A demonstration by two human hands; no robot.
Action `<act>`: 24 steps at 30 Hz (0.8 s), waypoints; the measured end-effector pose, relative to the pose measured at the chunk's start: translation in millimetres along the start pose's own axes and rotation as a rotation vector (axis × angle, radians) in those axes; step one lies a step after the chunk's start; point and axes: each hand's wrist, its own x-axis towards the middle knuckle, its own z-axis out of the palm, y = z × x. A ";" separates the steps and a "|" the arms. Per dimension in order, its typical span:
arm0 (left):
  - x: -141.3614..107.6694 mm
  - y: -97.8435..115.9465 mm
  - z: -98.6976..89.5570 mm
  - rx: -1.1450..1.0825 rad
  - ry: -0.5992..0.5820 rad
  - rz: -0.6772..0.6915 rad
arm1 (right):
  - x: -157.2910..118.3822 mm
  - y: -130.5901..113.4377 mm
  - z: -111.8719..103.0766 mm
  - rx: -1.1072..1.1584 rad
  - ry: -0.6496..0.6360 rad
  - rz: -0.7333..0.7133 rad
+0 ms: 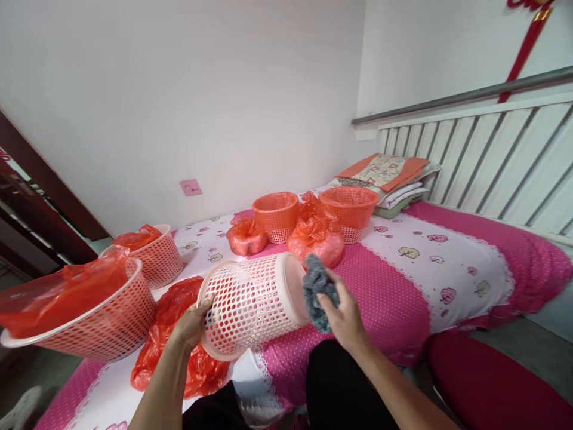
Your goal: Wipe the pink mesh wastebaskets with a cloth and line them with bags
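Observation:
My left hand (192,322) grips the rim of a pale pink plastic basket (255,298) with a lattice wall. The basket lies tilted on its side above the bed, its base turned to the right. In my right hand (342,310) a bunched grey cloth (319,292) is held close to the basket's base; whether it touches the base I cannot tell. A crumpled red plastic bag (179,352) lies on the bed beneath and left of my left hand. Just behind the basket sits a tied red bag (316,239) with pinkish contents.
Two pink baskets with red bags, a large one (111,316) and a smaller one (163,260), stand at left. Farther back are two red-lined baskets (276,221) and another tied bag (247,236). Folded bedding (389,173) lies by the white headboard (487,161). A dark red stool (492,382) is at lower right.

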 end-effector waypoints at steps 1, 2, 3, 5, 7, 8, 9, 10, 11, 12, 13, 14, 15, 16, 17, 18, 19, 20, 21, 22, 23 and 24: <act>-0.3 -0.2 0.1 0.002 -0.007 0.000 | 2.2 -12.4 8.0 -0.026 -0.119 -0.118; -1.0 -0.4 0.1 0.003 -0.014 0.003 | 4.5 -22.0 17.0 -0.059 -0.213 -0.217; -2.0 -0.6 0.2 0.003 -0.019 0.010 | 7.4 -28.6 26.1 -0.089 -0.285 -0.299; -4.8 -1.1 0.4 0.000 -0.026 0.023 | 18.1 -33.2 42.7 -0.118 -0.329 -0.382; -8.4 -1.3 1.0 -0.004 -0.029 0.033 | 36.8 -29.1 55.1 -0.083 -0.293 -0.378; -10.1 -1.3 1.4 -0.005 -0.029 0.035 | 48.6 -24.9 59.6 -0.051 -0.273 -0.348; -11.7 -1.4 1.8 -0.007 -0.030 0.035 | 61.2 -19.8 63.2 -0.009 -0.259 -0.294; -13.2 -1.5 2.2 -0.010 -0.030 0.034 | 73.7 -13.8 66.0 0.036 -0.250 -0.217; -14.3 -1.7 2.6 -0.013 -0.030 0.031 | 85.4 -7.2 68.2 0.077 -0.254 -0.125; -15.0 -2.1 2.8 -0.018 -0.029 0.027 | 95.4 0.1 69.7 0.111 -0.254 -0.026; -15.5 -2.6 2.8 -0.024 -0.028 0.024 | 103.1 7.9 70.7 0.130 -0.250 0.049; -15.5 -3.3 2.6 -0.031 -0.025 0.023 | 108.1 16.0 71.1 0.144 -0.242 0.112; -15.3 -4.1 2.3 -0.040 -0.021 0.027 | 110.4 24.4 70.8 0.153 -0.226 0.155; -14.8 -5.0 2.0 -0.049 -0.016 0.034 | 109.9 32.8 69.9 0.160 -0.210 0.188; -14.2 -5.9 1.8 -0.057 -0.011 0.043 | 106.7 41.0 68.3 0.172 -0.193 0.229; -13.6 -6.6 1.9 -0.064 -0.006 0.051 | 101.3 48.8 66.3 0.185 -0.176 0.274; -13.2 -7.2 2.3 -0.068 -0.003 0.058 | 93.9 56.0 63.9 0.196 -0.157 0.322; -13.0 -7.5 3.3 -0.069 -0.004 0.063 | 85.1 62.5 61.3 0.207 -0.137 0.371; -13.2 -7.6 5.0 -0.069 -0.007 0.068 | 75.2 68.1 58.7 0.217 -0.114 0.420; -13.9 -7.5 7.3 -0.066 -0.013 0.073 | 64.6 72.8 56.0 0.227 -0.089 0.468; -14.8 -7.3 10.4 -0.062 -0.022 0.079 | 53.8 76.7 53.3 0.238 -0.064 0.514; -16.1 -7.2 14.1 -0.056 -0.030 0.088 | 42.8 80.0 50.8 0.249 -0.040 0.556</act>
